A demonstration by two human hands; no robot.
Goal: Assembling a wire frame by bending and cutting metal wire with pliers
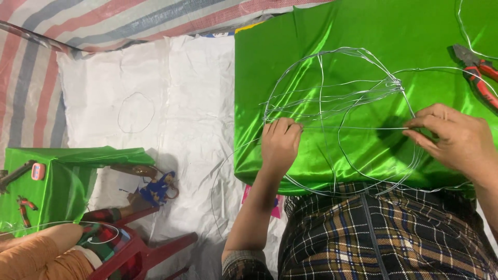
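A striped tarp in grey, red and white covers the ground at the top and left. On it lies a crumpled white sheet, with a thin wire loop resting flat on its upper left part. A shiny green cloth covers a raised surface on the right, right in front of the person, whose checked garment fills the lower right. A smaller green box stands at the left edge, with a small pink, rounded rectangular gadget on its top. Beside it is a dark red plastic stool, and a co-worker's tan sleeve comes in at the bottom left corner.

A wire frame of several silvery loops, bound together at a knot near the top right, lies on the green cloth between the hands. The left hand is curled over the frame's left side, fingers pinching the strands. The right hand grips the frame's right side, fingertips closed on a straight wire running across.

Red-handled pliers lie on the cloth at the right edge, apart from the right hand. A flat pink packet peeks out below the cloth's lower edge, beside the left forearm. A small blue figure sits on the sheet near the stool.
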